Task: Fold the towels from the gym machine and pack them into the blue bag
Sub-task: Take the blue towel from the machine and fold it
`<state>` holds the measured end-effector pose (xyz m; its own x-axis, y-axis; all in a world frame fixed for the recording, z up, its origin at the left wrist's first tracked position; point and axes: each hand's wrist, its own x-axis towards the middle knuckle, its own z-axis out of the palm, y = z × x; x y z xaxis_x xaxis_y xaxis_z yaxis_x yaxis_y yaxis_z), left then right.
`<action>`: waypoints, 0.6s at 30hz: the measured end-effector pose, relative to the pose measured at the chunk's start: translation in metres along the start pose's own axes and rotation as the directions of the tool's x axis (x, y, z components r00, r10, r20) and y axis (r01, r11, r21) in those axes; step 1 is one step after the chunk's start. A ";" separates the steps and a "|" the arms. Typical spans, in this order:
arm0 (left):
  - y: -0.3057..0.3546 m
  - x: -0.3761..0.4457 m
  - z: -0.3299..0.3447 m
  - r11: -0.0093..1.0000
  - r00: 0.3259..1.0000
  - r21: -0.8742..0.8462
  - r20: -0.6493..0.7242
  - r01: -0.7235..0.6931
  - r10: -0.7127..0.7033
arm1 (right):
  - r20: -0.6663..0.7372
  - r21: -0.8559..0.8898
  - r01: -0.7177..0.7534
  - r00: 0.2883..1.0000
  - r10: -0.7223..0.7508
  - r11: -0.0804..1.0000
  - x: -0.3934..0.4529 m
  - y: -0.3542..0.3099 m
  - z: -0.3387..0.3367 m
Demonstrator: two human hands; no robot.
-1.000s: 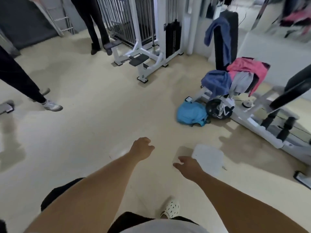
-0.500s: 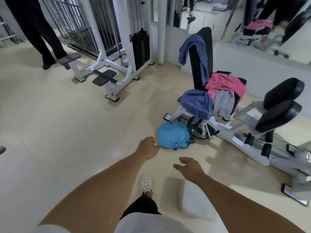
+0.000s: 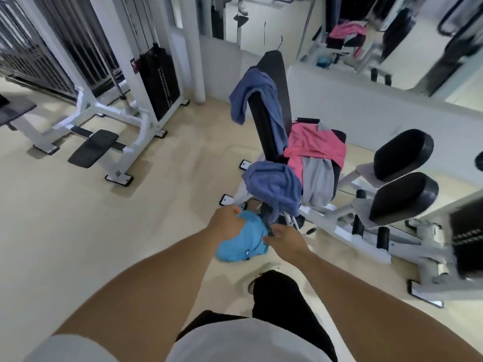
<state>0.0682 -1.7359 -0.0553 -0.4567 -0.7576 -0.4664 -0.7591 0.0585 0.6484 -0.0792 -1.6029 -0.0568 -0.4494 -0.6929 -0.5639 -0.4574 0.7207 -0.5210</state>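
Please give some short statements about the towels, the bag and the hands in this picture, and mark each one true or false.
1. Both hands, left and right, are at the blue bag. True.
2. The bag lies on the seat. False: it lies on the floor.
3. A pink towel lies on the machine. True.
4. All towels are already packed. False: the blue towels, the pink towel and a grey towel are on the machine.

Bag (image 3: 241,240) lies on the floor (image 3: 78,231), just before the gym machine (image 3: 326,212). Left hand (image 3: 226,222) rests on its left upper side, right hand (image 3: 283,239) at its right edge. Four towels lie on the machine: one over the upright backrest (image 3: 271,74), three on the seat (overlapping). Cable station (image 3: 146,82) stands well left, behind.
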 end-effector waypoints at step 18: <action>0.144 0.206 0.140 0.943 0.960 -0.225 -0.079 0.244 -0.267 | 0.160 -0.198 0.053 0.987 -0.021 0.979 0.276 0.069 -0.154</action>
<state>-0.2002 -1.7929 -0.1423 -0.1992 -0.7947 -0.5734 -0.7230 -0.2758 0.6335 -0.3532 -1.7486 -0.1495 -0.3110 -0.6954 -0.6478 -0.6236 0.6637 -0.4131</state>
